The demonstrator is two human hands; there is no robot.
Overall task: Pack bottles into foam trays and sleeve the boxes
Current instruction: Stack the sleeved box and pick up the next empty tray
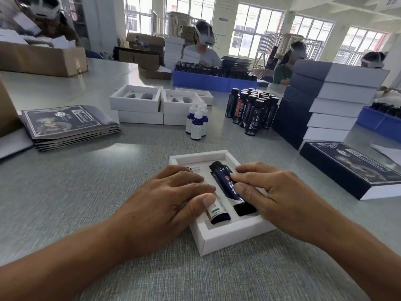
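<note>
Two bare forearms are being reached forward over the grey table (pixel 65 192), nearest the camera. One white foam tray (pixel 227 237) is being held down between them, close to the near edge. The left hand (pixel 167 200) is being laid flat over the tray's left slot, fingers (pixel 186 177) straight and close together, so that one small blue bottle (pixel 218 215) is being pressed into the foam. One tall dark bottle (pixel 225 181) is being pinched between the thumb and fingers (pixel 245 172) of the right hand (pixel 280 194), tilted over the right slot, whose dark lower end is being left uncovered.

Beyond the tray, three dropper bottles (pixel 197 122) are being kept standing in one tight group. To their right, roughly fifteen dark bottles (pixel 253 109) are being kept upright in one cluster; an exact count cannot be told. Behind, two stacks of open white trays (pixel 136 103) are being kept side by side. One pile of about five flat printed sleeves (pixel 69 127) is being kept at the left. At the right, one sleeved box (pixel 351 168) is being kept flat beside one stack of about seven boxes (pixel 332 101).
</note>
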